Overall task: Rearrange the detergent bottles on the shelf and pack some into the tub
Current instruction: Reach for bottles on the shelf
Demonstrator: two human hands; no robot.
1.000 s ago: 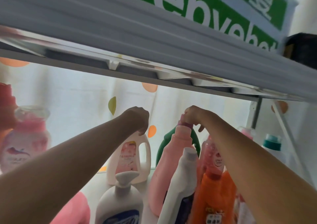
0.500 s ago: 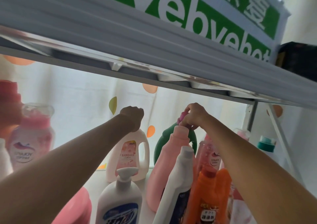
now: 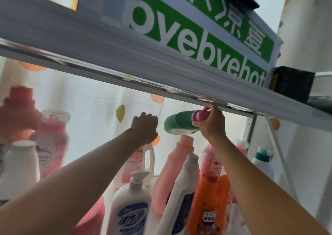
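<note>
Green bottle [image 3: 177, 125] now lifted, right hand [image 3: 211, 122] fingers clamping its cap, left hand [image 3: 144, 127] fisted, dotted curtain [image 3: 93, 109] behind.

I see strong backlight glowing through the white curtain [image 3: 93, 112]; my forearms look shadowed, the left-edge bottles [image 3: 19, 112] blur, and shelf lines bow.

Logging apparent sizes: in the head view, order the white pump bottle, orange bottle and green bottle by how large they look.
1. White pump bottle
2. Orange bottle; close to it, both cropped
3. Green bottle; farther off, true size unsure
</note>
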